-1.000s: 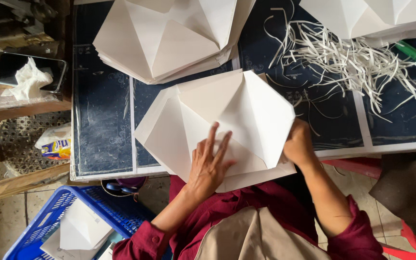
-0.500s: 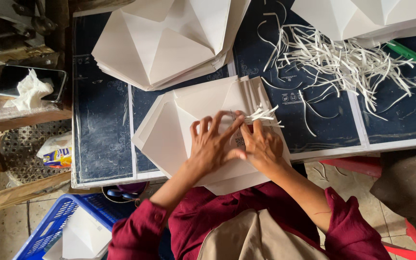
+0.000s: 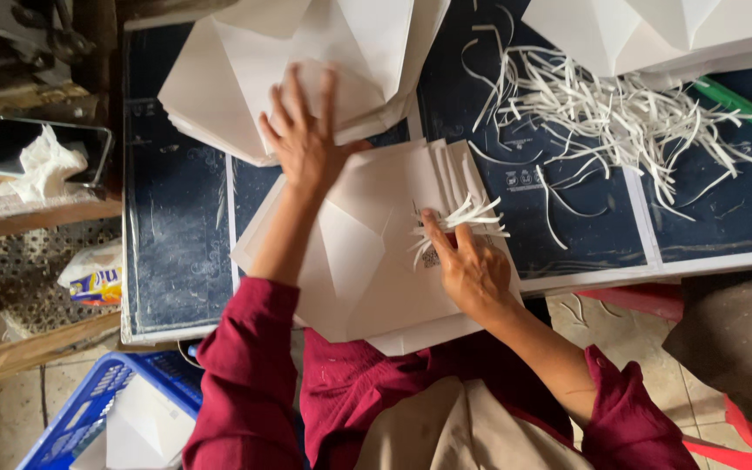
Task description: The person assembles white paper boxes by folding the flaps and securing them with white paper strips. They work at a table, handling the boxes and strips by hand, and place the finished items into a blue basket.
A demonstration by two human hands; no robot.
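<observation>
A folded white paper piece (image 3: 367,261) lies on the dark blue table (image 3: 176,226) right in front of me. My right hand (image 3: 467,265) rests on its right side, fingers pinching a small bundle of thin white paper strips (image 3: 463,218). My left hand (image 3: 306,139) reaches further up with fingers spread, flat on a stack of folded white paper pieces (image 3: 306,70) at the table's far middle. My sleeves are dark red.
A loose heap of white paper strips (image 3: 620,113) lies to the right, under another stack of folded paper (image 3: 672,35). A green stick (image 3: 746,109) lies at far right. A blue crate (image 3: 97,409) stands on the floor at left, a phone with tissue (image 3: 41,157) on a side shelf.
My left hand has left the near paper piece and moved up onto the far stack. My right hand now holds paper strips on the near piece.
</observation>
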